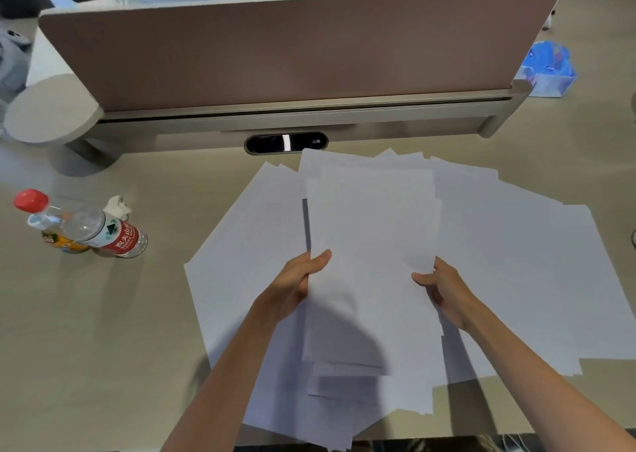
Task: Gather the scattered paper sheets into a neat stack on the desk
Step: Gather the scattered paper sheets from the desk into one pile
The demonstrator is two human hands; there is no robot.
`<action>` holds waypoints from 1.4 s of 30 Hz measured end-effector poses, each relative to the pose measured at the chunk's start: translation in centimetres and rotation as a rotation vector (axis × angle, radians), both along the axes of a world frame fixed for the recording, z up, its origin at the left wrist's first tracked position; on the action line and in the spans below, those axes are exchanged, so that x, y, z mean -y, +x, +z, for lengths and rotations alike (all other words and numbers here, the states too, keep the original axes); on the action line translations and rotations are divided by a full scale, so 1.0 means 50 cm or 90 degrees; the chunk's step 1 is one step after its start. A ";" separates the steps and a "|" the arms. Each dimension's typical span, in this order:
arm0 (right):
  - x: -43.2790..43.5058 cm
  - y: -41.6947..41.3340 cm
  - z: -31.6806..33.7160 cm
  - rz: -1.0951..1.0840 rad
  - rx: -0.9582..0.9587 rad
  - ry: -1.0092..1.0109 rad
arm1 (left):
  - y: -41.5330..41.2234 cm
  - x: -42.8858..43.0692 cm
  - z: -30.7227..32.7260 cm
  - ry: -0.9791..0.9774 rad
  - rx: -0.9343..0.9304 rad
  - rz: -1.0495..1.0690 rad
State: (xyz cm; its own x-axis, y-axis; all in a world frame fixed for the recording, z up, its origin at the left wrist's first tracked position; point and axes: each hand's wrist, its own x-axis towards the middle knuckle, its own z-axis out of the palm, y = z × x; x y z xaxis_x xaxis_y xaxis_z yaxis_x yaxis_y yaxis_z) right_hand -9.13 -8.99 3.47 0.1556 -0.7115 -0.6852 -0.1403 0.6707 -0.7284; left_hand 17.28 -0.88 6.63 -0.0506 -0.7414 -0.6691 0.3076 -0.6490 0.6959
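**A:** Where were the papers?

**B:** A bundle of sheets sat at the centre of the view, raised above the desk, its edges uneven at the near end. The loose sheets lay fanned on the desk beneath it, spreading from about eight o'clock round to four o'clock.

**A:** And the hands?

**B:** The left hand gripped the bundle's edge at nine o'clock, thumb on top and fingers curled underneath. The right hand held the opposite edge at three o'clock in the same way, thumb over the paper. Most of its fingers were hidden behind the sheets.

**A:** Anything else on the desk?

**B:** At nine o'clock, well apart from the papers, stood a clear bottle with a red label, a crumpled tissue just beyond it. At twelve o'clock a pinkish partition ran across the desk, with a dark cable slot under it near the farthest sheets. A blue box sat at two o'clock.
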 end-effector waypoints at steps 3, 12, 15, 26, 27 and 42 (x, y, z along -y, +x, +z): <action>0.004 0.028 0.022 0.071 0.006 -0.011 | -0.016 0.001 -0.015 0.045 -0.005 -0.005; 0.081 0.093 0.017 0.130 -0.144 -0.131 | -0.012 0.020 -0.105 0.088 0.172 0.252; 0.141 0.089 -0.022 0.165 -0.355 -0.263 | -0.007 0.042 -0.101 0.078 0.184 0.270; 0.302 0.076 -0.054 0.138 -0.496 -0.250 | -0.006 0.092 -0.135 0.106 0.221 0.289; 0.310 0.077 -0.052 0.099 -0.466 -0.233 | -0.010 0.093 -0.136 0.109 0.220 0.287; 0.394 0.066 -0.038 0.101 -0.393 -0.100 | -0.009 0.090 -0.142 0.133 0.212 0.303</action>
State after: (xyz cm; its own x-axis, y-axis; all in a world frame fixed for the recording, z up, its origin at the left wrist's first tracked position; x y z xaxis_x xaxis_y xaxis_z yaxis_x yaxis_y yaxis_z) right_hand -5.82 -28.68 1.59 -0.1225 -0.8108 -0.5723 -0.6526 0.5003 -0.5691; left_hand 16.83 -5.36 -0.48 0.4904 -0.4831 -0.7254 0.3850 -0.6266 0.6776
